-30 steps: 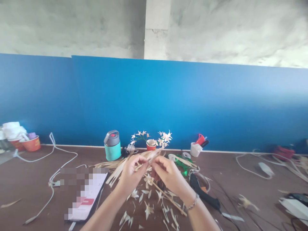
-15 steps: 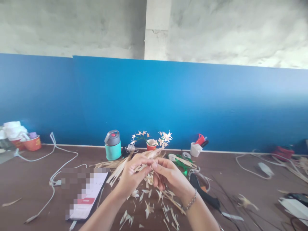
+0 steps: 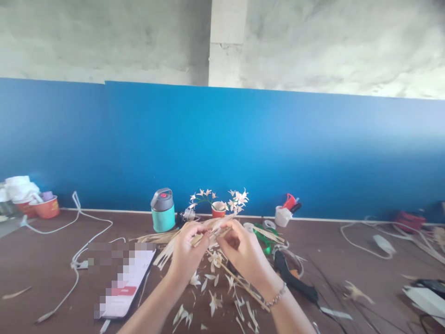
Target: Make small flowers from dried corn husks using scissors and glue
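Near the middle of the brown table, my left hand [image 3: 190, 247] is closed in a pinch, its thumb and forefinger on something too small to make out. Just beside it my right hand [image 3: 243, 248] is also pinched, and what lies between its fingertips is hidden. Behind both hands spreads a bundle of pale dry strips [image 3: 168, 253]. Below them lie cream petal-like pieces and a pale flower [image 3: 215, 302]. A thin pale stick [image 3: 243, 285] runs diagonally beside my right forearm. Farther back, cream flowers [image 3: 239, 198] on green stems stand by a red paper cup [image 3: 219, 212].
To the left are a phone [image 3: 130, 287], a white cable [image 3: 92, 239] and a teal flask [image 3: 163, 218]. A black glue gun [image 3: 295, 278], green tape [image 3: 266, 239] and a white cup [image 3: 283, 216] with pens are on the right. A blue partition [image 3: 243, 148] stands behind.
My fingertips have drawn slightly apart, where before they met. My right hand has turned a little, and more of the stick and the flower below it shows.
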Motion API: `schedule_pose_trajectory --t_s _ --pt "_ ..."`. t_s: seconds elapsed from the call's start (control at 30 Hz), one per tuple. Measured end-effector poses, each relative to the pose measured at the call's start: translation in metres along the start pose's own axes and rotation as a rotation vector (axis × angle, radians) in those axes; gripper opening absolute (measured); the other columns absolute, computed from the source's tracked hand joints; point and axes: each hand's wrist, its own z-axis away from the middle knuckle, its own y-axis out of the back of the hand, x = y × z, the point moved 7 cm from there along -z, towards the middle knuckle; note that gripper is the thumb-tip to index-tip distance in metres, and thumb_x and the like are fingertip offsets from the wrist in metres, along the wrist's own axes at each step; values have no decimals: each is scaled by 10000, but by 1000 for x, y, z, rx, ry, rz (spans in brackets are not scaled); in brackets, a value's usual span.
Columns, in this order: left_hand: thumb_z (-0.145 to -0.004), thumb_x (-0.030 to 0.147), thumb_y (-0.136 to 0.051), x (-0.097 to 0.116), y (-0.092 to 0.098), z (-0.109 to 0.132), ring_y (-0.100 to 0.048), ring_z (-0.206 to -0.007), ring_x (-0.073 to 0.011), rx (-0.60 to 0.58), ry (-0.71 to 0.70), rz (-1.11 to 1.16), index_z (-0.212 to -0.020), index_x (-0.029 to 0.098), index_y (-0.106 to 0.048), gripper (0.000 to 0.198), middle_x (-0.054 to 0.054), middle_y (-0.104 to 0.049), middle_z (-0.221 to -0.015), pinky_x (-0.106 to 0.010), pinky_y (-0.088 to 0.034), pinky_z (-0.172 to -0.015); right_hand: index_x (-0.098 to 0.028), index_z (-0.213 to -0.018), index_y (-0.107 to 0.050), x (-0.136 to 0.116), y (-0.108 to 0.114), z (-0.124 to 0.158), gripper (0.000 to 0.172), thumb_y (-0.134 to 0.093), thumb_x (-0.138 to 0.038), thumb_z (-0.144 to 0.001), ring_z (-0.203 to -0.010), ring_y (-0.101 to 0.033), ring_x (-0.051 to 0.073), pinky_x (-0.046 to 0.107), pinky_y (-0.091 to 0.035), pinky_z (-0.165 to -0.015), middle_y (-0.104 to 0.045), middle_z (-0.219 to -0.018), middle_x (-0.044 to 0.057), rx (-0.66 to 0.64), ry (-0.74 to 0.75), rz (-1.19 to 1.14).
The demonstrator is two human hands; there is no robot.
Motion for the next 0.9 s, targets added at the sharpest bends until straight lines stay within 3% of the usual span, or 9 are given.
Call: schedule_pose_trajectory --t_s 0.2,0.37,0.43,0.53,0.7,0.9 --pt "-775 225 -484 -1 2 0 -597 -757 -193 6 64 -14 -777 191 -616 137 -38 -649 -787 -293 -461 -681 -210 -992 -519 -2 -2 2 184 -516 -195 -809 -455 -516 112 212 -410 -474 -546 -527 -60 31 48 151" --pt "-758 207 -519 2 -4 2 -620 -761 -202 -9 -24 -112 -747 199 -633 115 -43 -677 -777 -314 -471 -718 -207 -904 -568 -22 11 8 137 -500 -154 -797 -816 -605 187 289 -482 -697 -617 -948 76 265 209 317" --pt "-755 186 -522 3 -5 3 -624 -773 -203 -2 -68 -142 -749 202 -649 127 -46 -685 -786 -314 -473 -717 -210 -927 -581 -25 11 9 173 -501 -142 -790 -838 -607 189 292 -494 -709 -607 -1009 84 274 216 305" --pt "-762 186 -544 7 -8 5 -623 -764 -200 -22 -125 -166 -770 212 -679 138 -42 -693 -768 -310 -476 -700 -210 -964 -593 -20 2 8 216 -500 -132 -786 -680 -623 150 259 -513 -614 -647 -938 60 209 181 202" --pt "-815 245 -529 13 -12 7 -616 -723 -196 -63 -177 -205 -799 251 -711 182 -31 -711 -739 -321 -474 -689 -195 -871 -634 -15 -3 9 210 -479 -92 -776 -738 -645 177 283 -513 -689 -687 -817 56 235 214 216" --pt "-799 249 -558 13 -9 7 -609 -706 -197 -17 -182 -228 -790 253 -719 162 -32 -716 -728 -323 -472 -676 -190 -823 -619 -13 0 9 173 -504 -87 -744 -655 -624 170 275 -485 -657 -663 -756 45 278 184 326"
